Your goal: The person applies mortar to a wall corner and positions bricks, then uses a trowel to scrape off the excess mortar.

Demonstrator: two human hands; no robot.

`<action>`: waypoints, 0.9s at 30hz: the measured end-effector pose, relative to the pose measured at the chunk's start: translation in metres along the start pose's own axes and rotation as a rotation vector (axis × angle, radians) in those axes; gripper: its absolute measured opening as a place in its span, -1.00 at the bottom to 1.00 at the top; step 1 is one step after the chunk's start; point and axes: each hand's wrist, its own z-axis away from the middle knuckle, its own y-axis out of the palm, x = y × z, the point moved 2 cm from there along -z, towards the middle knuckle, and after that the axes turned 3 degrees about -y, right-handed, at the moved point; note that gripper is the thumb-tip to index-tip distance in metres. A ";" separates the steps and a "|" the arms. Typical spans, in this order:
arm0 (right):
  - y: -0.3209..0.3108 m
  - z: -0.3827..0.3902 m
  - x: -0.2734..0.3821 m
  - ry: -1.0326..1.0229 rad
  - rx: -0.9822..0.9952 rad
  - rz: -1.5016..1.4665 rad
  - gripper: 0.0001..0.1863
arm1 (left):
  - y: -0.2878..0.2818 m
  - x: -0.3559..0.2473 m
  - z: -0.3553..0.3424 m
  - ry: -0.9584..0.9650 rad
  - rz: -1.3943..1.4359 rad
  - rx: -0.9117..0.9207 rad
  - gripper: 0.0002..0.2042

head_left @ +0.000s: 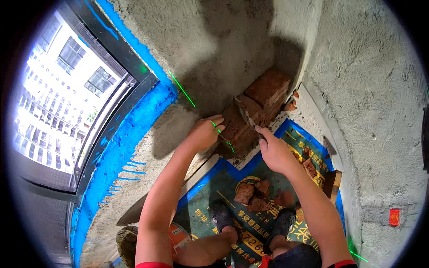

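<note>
Head view: two hands at red-brown rectangular clay bricks (269, 87), stacked at two o'clock against a rough grey cement wall (380, 147).
The right grip (276, 152) is wrapped around the handle end of a thin grey metal trowel (246, 111), its blade against the bricks. The left grip (205, 134), at nine o'clock, has curled fingers at the nearest brick's left end; whether they clasp or merely rest cannot be told. The bricks look heavy, stiff and coarse, unlikely to slip but apt to chip at corners; the long side faces seem the best hold. Broken red brick pieces (258, 205) lie at five o'clock on a green yellow-printed floor sheet (201, 190). At seven o'clock, a dark rounded object (127, 241) may be a container; its contents are hidden.
</note>
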 end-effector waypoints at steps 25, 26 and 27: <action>0.012 0.006 -0.016 -0.258 -0.323 -0.139 -0.68 | 0.033 -0.023 -0.005 -0.036 -0.416 -0.126 -0.22; 0.010 0.019 -0.006 -0.267 -0.332 -0.178 -0.67 | 0.032 -0.019 -0.005 -0.050 -0.412 -0.131 -0.22; 0.008 0.032 -0.003 -0.258 -0.347 -0.209 -0.67 | 0.037 -0.021 -0.004 -0.050 -0.396 -0.126 -0.22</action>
